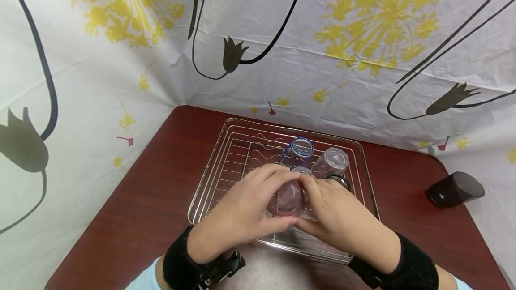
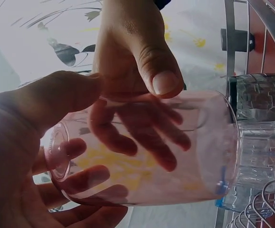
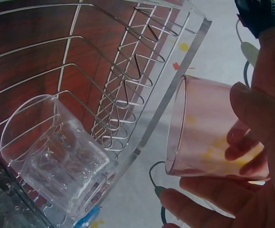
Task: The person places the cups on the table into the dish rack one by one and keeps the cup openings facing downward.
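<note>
Both hands hold a pink-tinted transparent glass (image 1: pixel 287 198) over the wire rack (image 1: pixel 225 164). It is turned upside down, its wide open rim facing the rack. My left hand (image 1: pixel 246 207) curls round the base end, thumb on one side and fingers on the other, as the left wrist view shows. My right hand (image 1: pixel 342 214) grips it from the opposite side, its fingers (image 2: pixel 147 133) showing through the pink wall. Beyond the hands, a blue glass (image 1: pixel 297 152), a clear faceted glass (image 1: pixel 333 161) and a dark-rimmed glass (image 1: pixel 340 181) stand upturned on the rack. Another clear glass (image 3: pixel 66 161) is partly hidden in the head view.
The rack lies on a dark red-brown table (image 1: pixel 153 200), with wavy wire dividers (image 3: pixel 123 102) along part of it. A black cylinder (image 1: pixel 453 190) lies or leans on the right. Patterned white cloth (image 1: pixel 250 93) hangs behind and at the sides.
</note>
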Demonstrator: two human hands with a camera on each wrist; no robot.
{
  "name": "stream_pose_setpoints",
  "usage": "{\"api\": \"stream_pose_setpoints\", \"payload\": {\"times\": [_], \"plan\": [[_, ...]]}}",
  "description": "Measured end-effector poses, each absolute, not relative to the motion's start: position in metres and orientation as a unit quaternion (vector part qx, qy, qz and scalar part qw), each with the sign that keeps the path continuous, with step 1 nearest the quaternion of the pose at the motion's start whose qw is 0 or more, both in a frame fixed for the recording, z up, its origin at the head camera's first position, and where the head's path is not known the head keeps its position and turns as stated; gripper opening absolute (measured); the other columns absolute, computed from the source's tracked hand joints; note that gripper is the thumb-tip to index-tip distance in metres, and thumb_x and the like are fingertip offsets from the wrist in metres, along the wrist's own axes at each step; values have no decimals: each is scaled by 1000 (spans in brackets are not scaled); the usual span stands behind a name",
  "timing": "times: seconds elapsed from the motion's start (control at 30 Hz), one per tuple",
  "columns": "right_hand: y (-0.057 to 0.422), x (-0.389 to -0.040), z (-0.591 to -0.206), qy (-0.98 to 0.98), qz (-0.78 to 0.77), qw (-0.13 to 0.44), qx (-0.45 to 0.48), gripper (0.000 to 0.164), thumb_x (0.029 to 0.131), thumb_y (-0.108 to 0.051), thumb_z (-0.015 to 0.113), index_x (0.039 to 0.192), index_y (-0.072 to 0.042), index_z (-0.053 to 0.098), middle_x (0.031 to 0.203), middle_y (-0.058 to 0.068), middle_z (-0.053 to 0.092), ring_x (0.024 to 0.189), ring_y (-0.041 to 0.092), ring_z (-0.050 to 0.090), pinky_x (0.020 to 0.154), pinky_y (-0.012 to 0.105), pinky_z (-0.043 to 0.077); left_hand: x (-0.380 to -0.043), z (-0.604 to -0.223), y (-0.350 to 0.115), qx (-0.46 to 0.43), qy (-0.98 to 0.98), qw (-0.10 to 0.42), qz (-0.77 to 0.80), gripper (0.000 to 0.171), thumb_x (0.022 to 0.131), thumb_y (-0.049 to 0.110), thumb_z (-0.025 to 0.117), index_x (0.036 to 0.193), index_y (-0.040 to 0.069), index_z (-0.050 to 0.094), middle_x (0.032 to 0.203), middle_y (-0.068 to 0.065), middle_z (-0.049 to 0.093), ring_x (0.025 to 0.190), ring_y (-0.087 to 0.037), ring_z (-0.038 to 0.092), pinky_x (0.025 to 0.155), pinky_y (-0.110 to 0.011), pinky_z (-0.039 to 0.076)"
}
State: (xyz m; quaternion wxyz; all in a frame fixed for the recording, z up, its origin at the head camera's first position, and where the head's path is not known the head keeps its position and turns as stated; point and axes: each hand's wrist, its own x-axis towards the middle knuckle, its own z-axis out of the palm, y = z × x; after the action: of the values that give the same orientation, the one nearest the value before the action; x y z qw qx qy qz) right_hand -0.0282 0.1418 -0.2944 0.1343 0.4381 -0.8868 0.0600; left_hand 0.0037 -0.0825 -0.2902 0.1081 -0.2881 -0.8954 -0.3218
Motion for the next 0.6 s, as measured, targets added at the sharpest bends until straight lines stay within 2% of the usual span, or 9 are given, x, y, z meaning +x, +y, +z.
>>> {"api": "stream_pose_setpoints", "payload": {"times": [0.13, 0.37, 0.47, 0.6], "plan": [[140, -27, -295, -890, 57, 134, 431, 80, 77, -52, 80, 132, -5, 47, 106, 6, 70, 93, 20, 68, 81, 43, 54, 3, -288, -84, -287, -901, 103, -309, 72, 79, 45, 83, 141, 24, 55, 137, 5, 56, 124, -14, 55, 102, -34, 50], [150, -31, -291, -896, 76, 128, 419, 87, 78, -55, 79, 142, -5, 46, 131, 11, 62, 119, 28, 61, 95, 50, 52, -1, -280, -92, -289, -906, 113, -287, 72, 78, 44, 83, 140, 20, 56, 134, 2, 58, 121, -15, 57, 99, -34, 52], [156, -34, -289, -895, 67, 144, 417, 86, 76, -50, 81, 141, -5, 48, 136, 14, 58, 126, 33, 56, 99, 54, 49, -3, -277, -96, -283, -908, 117, -287, 70, 78, 44, 83, 138, 19, 58, 131, 1, 59, 117, -16, 58, 93, -34, 54], [165, -39, -287, -900, 55, 157, 402, 86, 74, -50, 80, 142, -7, 49, 144, 14, 52, 133, 39, 48, 105, 58, 42, -5, -273, -101, -273, -909, 115, -292, 69, 78, 43, 82, 138, 19, 57, 130, 2, 59, 116, -15, 59, 92, -34, 54]]}}
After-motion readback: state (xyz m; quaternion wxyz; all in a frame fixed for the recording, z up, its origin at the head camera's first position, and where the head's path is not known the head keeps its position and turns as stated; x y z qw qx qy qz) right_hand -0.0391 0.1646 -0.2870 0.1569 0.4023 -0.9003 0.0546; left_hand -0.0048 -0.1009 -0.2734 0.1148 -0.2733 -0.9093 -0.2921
